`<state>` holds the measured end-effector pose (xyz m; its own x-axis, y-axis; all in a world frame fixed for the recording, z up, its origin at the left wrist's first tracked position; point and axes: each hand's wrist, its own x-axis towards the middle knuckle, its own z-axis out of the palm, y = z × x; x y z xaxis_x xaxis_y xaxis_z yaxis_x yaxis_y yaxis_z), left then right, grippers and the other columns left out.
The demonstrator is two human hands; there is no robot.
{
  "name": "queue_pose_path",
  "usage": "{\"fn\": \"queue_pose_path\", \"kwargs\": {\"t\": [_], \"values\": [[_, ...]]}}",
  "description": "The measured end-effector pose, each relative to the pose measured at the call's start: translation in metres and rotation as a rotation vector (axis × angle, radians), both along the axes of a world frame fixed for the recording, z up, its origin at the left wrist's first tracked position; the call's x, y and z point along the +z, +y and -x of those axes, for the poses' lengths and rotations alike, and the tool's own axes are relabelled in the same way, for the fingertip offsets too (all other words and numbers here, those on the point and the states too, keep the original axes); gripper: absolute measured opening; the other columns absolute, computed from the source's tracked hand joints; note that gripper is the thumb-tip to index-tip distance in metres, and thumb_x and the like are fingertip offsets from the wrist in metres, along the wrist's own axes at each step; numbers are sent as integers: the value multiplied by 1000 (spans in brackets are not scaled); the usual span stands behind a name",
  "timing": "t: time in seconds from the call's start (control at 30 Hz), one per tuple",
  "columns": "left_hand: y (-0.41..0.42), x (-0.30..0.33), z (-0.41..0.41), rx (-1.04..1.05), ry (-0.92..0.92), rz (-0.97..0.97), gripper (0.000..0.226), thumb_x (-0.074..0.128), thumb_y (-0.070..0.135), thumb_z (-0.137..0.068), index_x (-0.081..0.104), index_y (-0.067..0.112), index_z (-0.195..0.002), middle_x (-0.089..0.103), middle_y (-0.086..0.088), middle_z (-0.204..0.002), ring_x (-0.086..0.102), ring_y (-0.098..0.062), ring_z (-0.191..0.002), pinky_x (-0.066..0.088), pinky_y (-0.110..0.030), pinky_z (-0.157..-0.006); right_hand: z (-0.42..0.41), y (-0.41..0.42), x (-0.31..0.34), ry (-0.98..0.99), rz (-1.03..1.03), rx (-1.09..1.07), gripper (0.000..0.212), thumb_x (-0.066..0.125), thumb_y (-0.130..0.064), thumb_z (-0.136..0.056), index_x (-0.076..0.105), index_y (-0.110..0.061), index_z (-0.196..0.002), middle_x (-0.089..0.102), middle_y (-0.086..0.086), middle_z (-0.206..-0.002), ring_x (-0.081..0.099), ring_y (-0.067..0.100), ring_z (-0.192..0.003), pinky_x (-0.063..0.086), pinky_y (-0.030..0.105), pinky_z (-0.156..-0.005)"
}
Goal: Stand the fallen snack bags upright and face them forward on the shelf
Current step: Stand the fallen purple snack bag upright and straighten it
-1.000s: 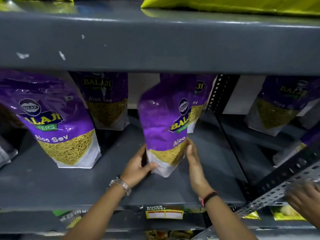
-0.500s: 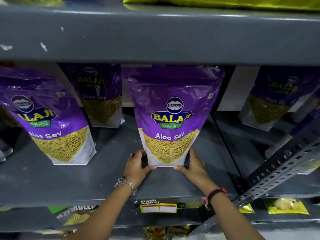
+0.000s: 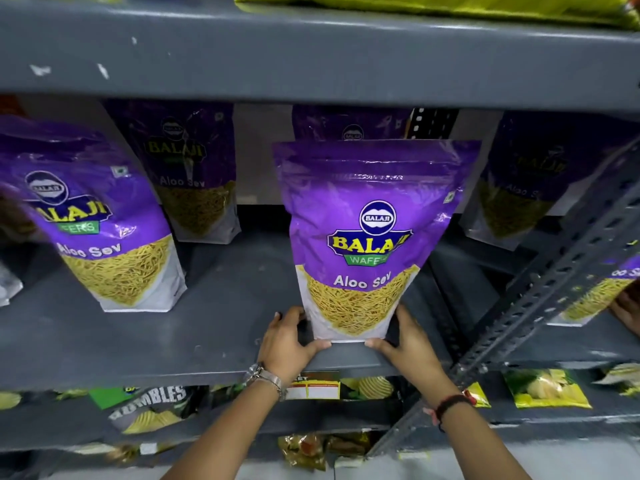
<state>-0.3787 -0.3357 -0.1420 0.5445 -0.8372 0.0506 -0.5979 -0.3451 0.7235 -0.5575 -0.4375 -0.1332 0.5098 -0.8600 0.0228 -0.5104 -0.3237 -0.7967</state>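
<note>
Purple snack bag, upright near shelf edge, pinched low between left hand and right hand. Might tip forward if let go fast.

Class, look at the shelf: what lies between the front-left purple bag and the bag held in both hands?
Only bare grey shelf between the front-left bag and the held bag, in the head view.

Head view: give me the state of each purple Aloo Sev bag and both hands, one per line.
Centre purple Balaji Aloo Sev bag: upright at the grey metal shelf front edge, label forward.
Left front purple bag: standing, leaning, label forward.
Rear left purple bag: upright, label forward.
Rear purple bag behind centre: mostly hidden.
Left hand: gripping centre bag's lower left corner.
Right hand: gripping its lower right corner.
</note>
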Motion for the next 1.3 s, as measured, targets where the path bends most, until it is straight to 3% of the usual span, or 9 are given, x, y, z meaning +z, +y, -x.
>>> {"fn": "queue_pose_path", "kwargs": {"t": [0.23, 0.33, 0.47, 0.53, 0.63, 0.73, 0.97, 1.13, 1.3], "values": [[21, 7, -9, 7, 153, 203, 74, 76, 25, -66, 37, 18, -128, 47, -3, -135, 41, -23, -126, 34, -42, -107, -10, 57, 10, -300, 290, -317, 65, 76, -33, -67, 41, -19, -119, 43, -4, -113, 43, 17, -107, 38, 27, -95], [51, 11, -42, 214, 88, 393, 70, 69, 13, -73, 31, 13, -132, 38, -5, -139, 33, -25, -132, 19, -37, -114, -50, 91, 11, -341, 442, -78, 34, 46, -43, -87, 45, -19, -112, 42, -10, -108, 39, 2, -105, 29, 8, -96], [97, 22, -111, 479, 16, 558, 58, 48, 27, -86, 25, -1, -132, 31, -16, -139, 28, -33, -133, 20, -34, -111, -135, 107, 8, -257, 222, 185, 31, 45, -22, -91, 48, -10, -120, 53, 12, -119, 42, 11, -116, 27, 14, -102], [122, 22, -154, 555, -45, 498, 70, 47, 37, -84, 20, -5, -133, 24, -26, -143, 21, -35, -135, 17, -41, -112, -182, 111, 3, -177, 44, 263, 45, 52, -14, -88, 37, -7, -130, 41, 16, -137, 35, 23, -131, 22, 21, -108], [144, 21, -222, 541, 47, 243, 93, 73, 13, -70, 9, 0, -137, 16, -22, -149, 16, -35, -138, 15, -47, -115, -245, 112, 1, -110, -57, 311, 73, 64, -20, -80, 22, -4, -138, 24, 16, -149, 20, 23, -139, 14, 25, -112], [142, 19, -269, 375, 108, 56, 106, 80, 13, -61, 7, 6, -138, 17, -16, -150, 15, -30, -138, 14, -46, -115, -290, 109, 2, -100, -65, 293, 92, 79, -25, -65, 25, -2, -135, 31, 18, -143, 26, 27, -135, 22, 31, -110], [120, 19, -289, 52, 77, -55, 79, 63, 44, -52, 42, 16, -123, 51, -6, -133, 42, -25, -126, 12, -48, -114, -305, 104, 0, -72, -23, 174, 71, 84, -24, -54, 47, -7, -112, 50, 8, -107, 46, 25, -109, 32, 20, -78], [121, 8, -262, 33, -39, -10, 67, 77, 43, -55, 51, 12, -108, 63, -6, -117, 52, -21, -116, 12, -44, -112, -270, 108, 5, -127, -95, 141, 78, 85, -16, -55, 43, -15, -121, 52, 0, -118, 50, 16, -110, 40, 22, -87], [135, 2, -251, -58, -121, -7, 67, 80, 40, -55, 52, 10, -108, 56, -8, -127, 45, -22, -124, 9, -45, -113, -239, 125, 3, -120, -97, 120, 74, 86, -17, -53, 39, -47, -101, 54, -20, -109, 51, 6, -102, 34, -6, -69]]}}
